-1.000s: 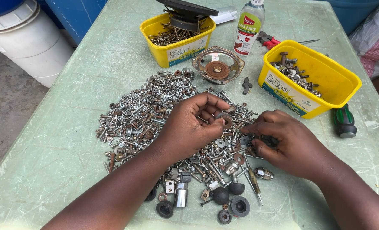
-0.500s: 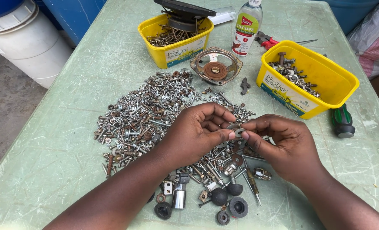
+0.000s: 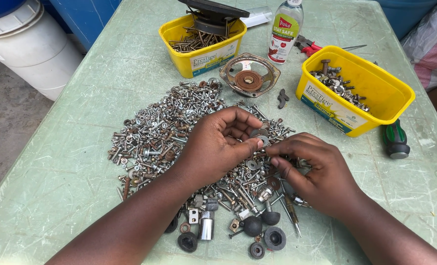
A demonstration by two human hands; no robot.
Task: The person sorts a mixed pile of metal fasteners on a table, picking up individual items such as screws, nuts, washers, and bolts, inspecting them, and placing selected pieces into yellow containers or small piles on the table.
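Head camera looks down on a green surface (image 3: 71,162) where a wide heap of screws, nuts and washers (image 3: 164,132) lies spread out. Both hands meet above the heap's right part: the left hand (image 3: 218,147) pinches a small washer (image 3: 262,141) between thumb and fingertips, and the right hand (image 3: 316,172) has its fingertips just beside it, closed toward the same piece; whether they actually grip it I cannot tell. Far right stands a yellow tub (image 3: 375,105) holding a few bolts, and far centre a second yellow tub (image 3: 179,37) of long screws. A rusty speaker frame (image 3: 249,76) sits between them.

To handle this well, I judge the washer should be held by its rim, kept low over the heap so a slip loses nothing, and turned to check its size before parting it from anything stuck to it.
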